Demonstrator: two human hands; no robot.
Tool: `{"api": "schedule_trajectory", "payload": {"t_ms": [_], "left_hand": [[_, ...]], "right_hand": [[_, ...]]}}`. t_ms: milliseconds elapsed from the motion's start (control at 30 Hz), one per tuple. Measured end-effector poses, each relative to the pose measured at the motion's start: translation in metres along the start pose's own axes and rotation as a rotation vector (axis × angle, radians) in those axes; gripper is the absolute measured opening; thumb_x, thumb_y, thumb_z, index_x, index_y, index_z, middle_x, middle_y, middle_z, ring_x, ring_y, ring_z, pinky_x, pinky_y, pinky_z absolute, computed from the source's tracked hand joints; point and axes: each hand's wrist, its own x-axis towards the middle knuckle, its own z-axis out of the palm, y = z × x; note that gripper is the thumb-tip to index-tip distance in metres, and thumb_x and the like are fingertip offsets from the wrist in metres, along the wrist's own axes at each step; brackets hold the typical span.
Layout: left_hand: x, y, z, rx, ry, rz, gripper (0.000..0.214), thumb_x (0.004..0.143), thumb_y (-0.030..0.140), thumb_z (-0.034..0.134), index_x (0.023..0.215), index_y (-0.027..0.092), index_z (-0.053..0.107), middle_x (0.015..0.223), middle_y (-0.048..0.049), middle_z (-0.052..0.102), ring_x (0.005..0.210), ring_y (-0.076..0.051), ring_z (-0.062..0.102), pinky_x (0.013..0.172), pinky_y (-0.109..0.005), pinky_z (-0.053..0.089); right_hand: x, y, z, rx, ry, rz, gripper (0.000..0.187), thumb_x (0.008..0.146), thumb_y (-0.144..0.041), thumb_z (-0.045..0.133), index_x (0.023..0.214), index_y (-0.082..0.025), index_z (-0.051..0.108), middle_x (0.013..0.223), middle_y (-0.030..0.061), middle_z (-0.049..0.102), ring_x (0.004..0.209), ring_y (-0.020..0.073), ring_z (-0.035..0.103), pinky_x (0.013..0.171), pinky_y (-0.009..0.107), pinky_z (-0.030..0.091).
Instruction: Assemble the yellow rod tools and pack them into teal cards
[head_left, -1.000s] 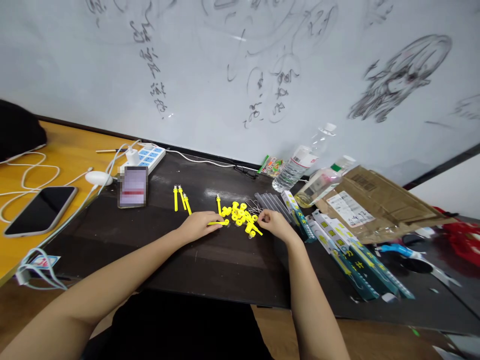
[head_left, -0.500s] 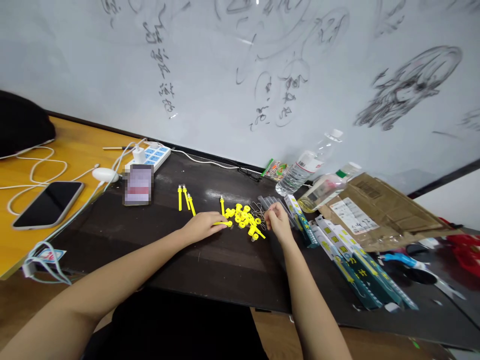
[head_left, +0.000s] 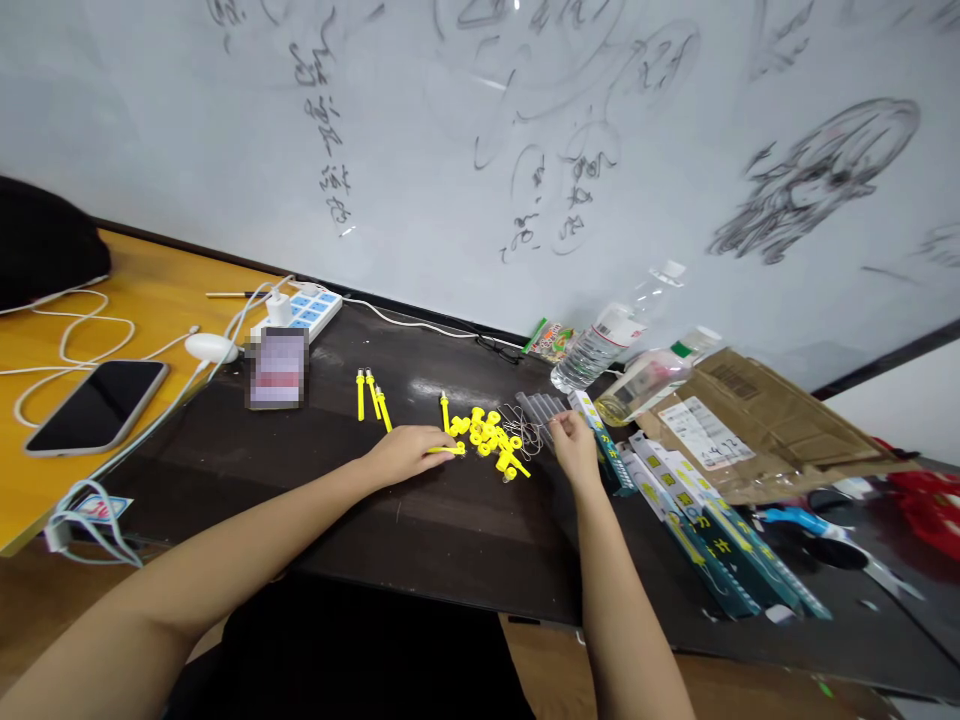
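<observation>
Head camera, single view: worn high, facing forward and down.
Looks over lap (head_left: 352, 655) and forearms (head_left: 255, 545); left hand (head_left: 405, 455), right hand (head_left: 576, 455) just below centre; dark table (head_left: 465, 545) close; whiteboard (head_left: 420, 200) beyond, filling upper frame.

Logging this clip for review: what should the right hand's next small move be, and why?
Probably the right hand should ease one of the thin wires free: they lie tangled close to it, while the left hand holds a yellow piece. Whether the right hand pinches one is too small to tell.
</observation>
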Motion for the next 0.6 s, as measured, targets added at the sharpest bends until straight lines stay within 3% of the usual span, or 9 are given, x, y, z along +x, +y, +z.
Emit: {"api": "schedule_trajectory", "payload": {"t_ms": [100, 233, 300, 433, 600], "left_hand": [[0.000, 0.000, 0.000, 0.006, -0.003, -0.003, 0.028, 0.094, 0.037, 0.041, 0.104, 0.022, 0.062, 0.101, -0.0023, 0.067, 0.093, -0.016, 0.062, 0.076, -0.025, 0.044], [0.000, 0.002, -0.001, 0.015, -0.004, -0.002, 0.028, 0.093, 0.036, 0.042, 0.104, 0.021, 0.063, 0.099, -0.0027, 0.067, 0.091, -0.016, 0.062, 0.074, -0.024, 0.044], [-0.001, 0.002, -0.002, 0.019, -0.001, 0.001, 0.027, 0.093, 0.036, 0.043, 0.104, 0.021, 0.063, 0.098, -0.0028, 0.067, 0.091, -0.016, 0.063, 0.074, -0.024, 0.044], [-0.001, 0.002, -0.002, 0.024, 0.004, -0.001, 0.027, 0.093, 0.036, 0.043, 0.105, 0.021, 0.063, 0.098, -0.0027, 0.067, 0.090, -0.017, 0.063, 0.073, -0.024, 0.044], [-0.001, 0.001, 0.001, 0.024, -0.001, -0.002, 0.028, 0.093, 0.036, 0.043, 0.107, 0.022, 0.062, 0.097, -0.0027, 0.067, 0.090, -0.016, 0.063, 0.072, -0.024, 0.044]], "right_hand": [[-0.001, -0.001, -0.001, 0.134, 0.067, 0.045, 0.026, 0.076, -0.045, 0.053, 0.075, -0.019, 0.055, 0.053, -0.0019, 0.052, 0.048, 0.0137, 0.046, 0.048, 0.026, 0.036], [-0.003, -0.007, 0.002, 0.394, -0.025, 0.157, 0.029, 0.071, -0.048, 0.058, 0.075, -0.020, 0.053, 0.058, -0.0016, 0.057, 0.037, 0.0092, 0.040, 0.037, 0.023, 0.030], [-0.003, -0.009, 0.003, 0.523, -0.061, 0.214, 0.030, 0.069, -0.049, 0.060, 0.075, -0.020, 0.052, 0.069, 0.0017, 0.063, 0.040, 0.0100, 0.046, 0.035, 0.022, 0.033], [-0.003, -0.010, 0.003, 0.685, -0.100, 0.223, 0.033, 0.068, -0.049, 0.064, 0.071, -0.020, 0.048, 0.085, 0.0074, 0.070, 0.069, 0.0184, 0.064, 0.054, 0.028, 0.049], [-0.004, -0.010, 0.009, 0.714, -0.135, 0.157, 0.035, 0.074, -0.053, 0.061, 0.073, -0.022, 0.044, 0.077, 0.0057, 0.072, 0.080, 0.0228, 0.067, 0.071, 0.036, 0.050]]}}
